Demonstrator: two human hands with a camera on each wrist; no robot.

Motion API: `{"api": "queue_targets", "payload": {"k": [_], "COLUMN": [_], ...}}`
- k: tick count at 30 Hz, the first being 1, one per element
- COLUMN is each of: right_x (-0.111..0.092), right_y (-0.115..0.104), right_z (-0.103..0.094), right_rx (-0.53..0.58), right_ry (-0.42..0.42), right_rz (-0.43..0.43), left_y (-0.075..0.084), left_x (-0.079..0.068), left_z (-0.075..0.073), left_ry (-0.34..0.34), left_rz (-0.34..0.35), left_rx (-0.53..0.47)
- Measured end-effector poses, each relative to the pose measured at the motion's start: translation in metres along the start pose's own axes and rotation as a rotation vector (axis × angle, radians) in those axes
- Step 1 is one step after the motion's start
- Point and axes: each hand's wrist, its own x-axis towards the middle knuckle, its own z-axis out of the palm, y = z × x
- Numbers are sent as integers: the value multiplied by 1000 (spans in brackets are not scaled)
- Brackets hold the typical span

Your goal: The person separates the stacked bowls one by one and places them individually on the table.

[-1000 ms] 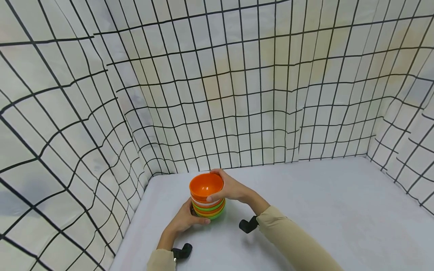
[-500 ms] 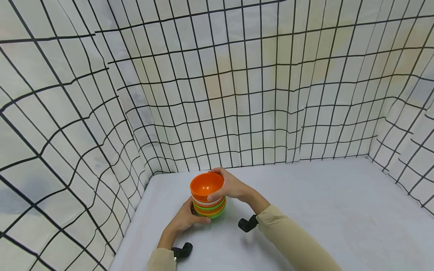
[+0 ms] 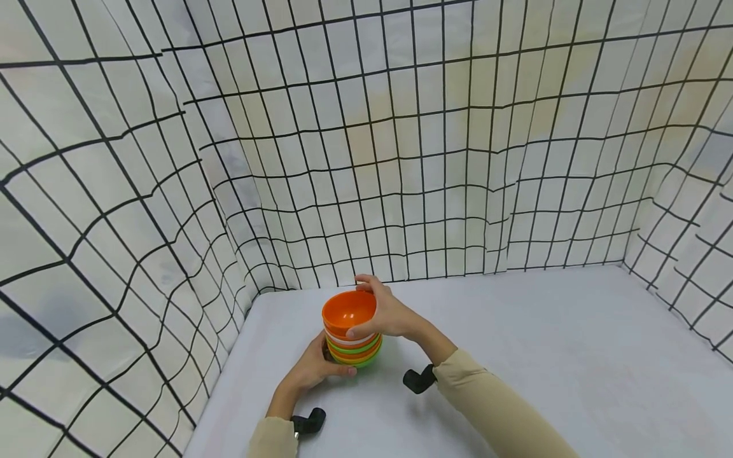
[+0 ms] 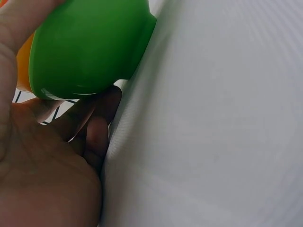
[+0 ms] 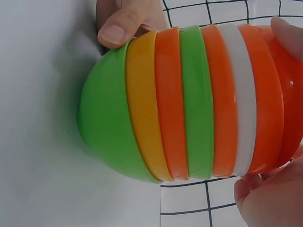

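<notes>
A stack of nested bowls (image 3: 350, 346) stands upright on the white table, with a bright orange bowl (image 3: 348, 310) on top. Below it, the right wrist view shows a white bowl (image 5: 242, 99), more orange ones, a green one, a yellow-orange bowl (image 5: 146, 104) and a green bowl (image 5: 109, 113) at the bottom. My left hand (image 3: 312, 367) holds the lower stack, thumb in front and fingers behind. My right hand (image 3: 390, 316) is spread around the right of the top bowl; its thumb lies at the near side and its raised fingers show above the far rim.
A white tabletop (image 3: 515, 343) stretches to the right of the stack. White sheeting (image 3: 435, 146) with a black grid encloses the back and both sides, close behind the bowls. A black wrist mount (image 3: 420, 380) sticks out from each forearm.
My right hand's fingers have lifted and spread away from the top bowl's far rim, and its thumb has shifted slightly left. The left hand and the stack keep their places.
</notes>
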Motion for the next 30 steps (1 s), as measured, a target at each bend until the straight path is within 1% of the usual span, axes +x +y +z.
{"api": "queue_targets", "payload": {"k": [5,14,20,26,30], "right_x": [-2,-3,0,1,1], "right_y": [-2,-5,-1,4,8], "right_z": [2,3,2,3,5], "right_rx": [-23,-32,-47,-72,-81], "right_ry": [21,46,45,48,53], "right_rz": [17,-26,-52,-99,-92], "left_y": [-1,0,-1,0,-1], "left_x": [0,-1,0,0,-1], "left_z": [1,1,0,0,0], "left_ry": [-3,0,-5,-7,-5], "left_rz": [-3,13,12,10,12], "left_rx": [-18,-13,-12,-10,-13]}}
